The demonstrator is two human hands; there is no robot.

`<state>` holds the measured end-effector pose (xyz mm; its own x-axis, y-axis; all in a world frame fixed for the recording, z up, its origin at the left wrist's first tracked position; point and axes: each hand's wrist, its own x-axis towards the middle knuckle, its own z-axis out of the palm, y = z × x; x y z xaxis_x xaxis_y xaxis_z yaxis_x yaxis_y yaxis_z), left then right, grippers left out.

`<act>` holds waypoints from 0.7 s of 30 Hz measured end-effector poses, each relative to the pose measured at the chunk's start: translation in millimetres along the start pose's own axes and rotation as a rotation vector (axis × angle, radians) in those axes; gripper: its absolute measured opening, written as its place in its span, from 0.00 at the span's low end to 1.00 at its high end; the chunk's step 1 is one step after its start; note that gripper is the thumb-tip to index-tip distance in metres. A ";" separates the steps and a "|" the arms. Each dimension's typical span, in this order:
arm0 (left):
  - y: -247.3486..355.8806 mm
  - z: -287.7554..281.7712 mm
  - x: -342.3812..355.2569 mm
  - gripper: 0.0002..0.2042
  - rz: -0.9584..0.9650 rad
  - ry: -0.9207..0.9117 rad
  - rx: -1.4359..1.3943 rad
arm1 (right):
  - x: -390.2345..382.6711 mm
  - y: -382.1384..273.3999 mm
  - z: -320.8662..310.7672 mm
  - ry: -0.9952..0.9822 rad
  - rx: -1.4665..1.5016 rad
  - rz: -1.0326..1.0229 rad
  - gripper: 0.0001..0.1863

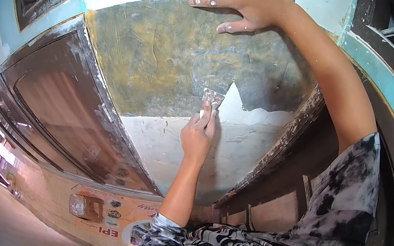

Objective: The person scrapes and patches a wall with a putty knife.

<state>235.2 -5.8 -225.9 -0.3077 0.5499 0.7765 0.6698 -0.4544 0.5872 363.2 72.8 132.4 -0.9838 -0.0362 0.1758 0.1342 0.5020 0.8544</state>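
Nearest the camera is the person's own chest and shoulders in a black, grey and white mottled shirt (253,236), filling the lower edge. From it two bare forearms rise toward a wall.

The left hand (199,135) is closed around the handle of a small putty knife (212,97), fingers wrapped tight and the thumb lying along the handle. The blade is flat, pale and smeared, and it presses against the wall just at the ragged line where fresh white filler (211,151) meets the bare, worn surface. The filler covers the lower part of the panel, with a pointed tongue of it reaching up just right of the blade.

Above that line the wall panel (162,57) is dull grey-green with yellowish streaks and scratches. The right hand (235,2) lies flat on it near the top, fingers spread apart, holding nothing, with white specks on the fingertips.

To the left of the panel stands a brown wooden door (54,108) with raised panels and white smears along its frame. To the right runs a rough, paint-flecked wooden ledge (281,146), and beyond it a turquoise painted frame (389,91). Low on the left, farther off, a tan floor (15,224) with a colourful printed sack (105,219) lying on it.
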 end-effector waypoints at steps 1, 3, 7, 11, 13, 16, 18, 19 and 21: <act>1.2 -1.7 1.5 0.20 0.000 0.000 0.003 | 0.3 -0.5 0.2 0.002 0.001 0.000 0.38; 4.3 -3.2 4.7 0.20 -0.007 -0.038 0.057 | -0.3 -0.7 -1.1 -0.014 0.000 0.003 0.38; 6.3 -2.7 9.9 0.20 0.036 -0.005 0.021 | 0.6 -0.9 -1.7 -0.009 0.012 0.005 0.38; 13.8 -6.3 16.4 0.19 0.022 -0.030 0.033 | -0.3 -1.2 -1.8 -0.008 0.005 0.005 0.37; 13.4 -6.6 17.7 0.18 0.028 -0.033 0.045 | 0.7 -1.2 -2.7 -0.004 0.007 0.002 0.37; 12.0 -2.6 18.4 0.20 0.042 -0.020 0.025 | 0.0 -1.2 -5.1 -0.008 0.011 0.001 0.37; 16.9 -4.3 24.1 0.20 0.048 -0.029 0.035 | 0.1 -0.7 -0.8 -0.002 0.013 0.000 0.37; 17.8 -3.9 27.3 0.20 0.050 -0.026 0.035 | 0.4 -0.5 -0.3 -0.001 0.010 -0.001 0.37; 25.0 -4.9 36.4 0.20 0.090 -0.016 0.042 | -0.8 -1.7 -0.9 0.007 0.019 0.002 0.37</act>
<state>237.5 -0.6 -181.8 -0.2348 0.5195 0.8216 0.7218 -0.4729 0.5054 363.8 71.2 131.3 -0.9827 -0.0410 0.1807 0.1336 0.5187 0.8444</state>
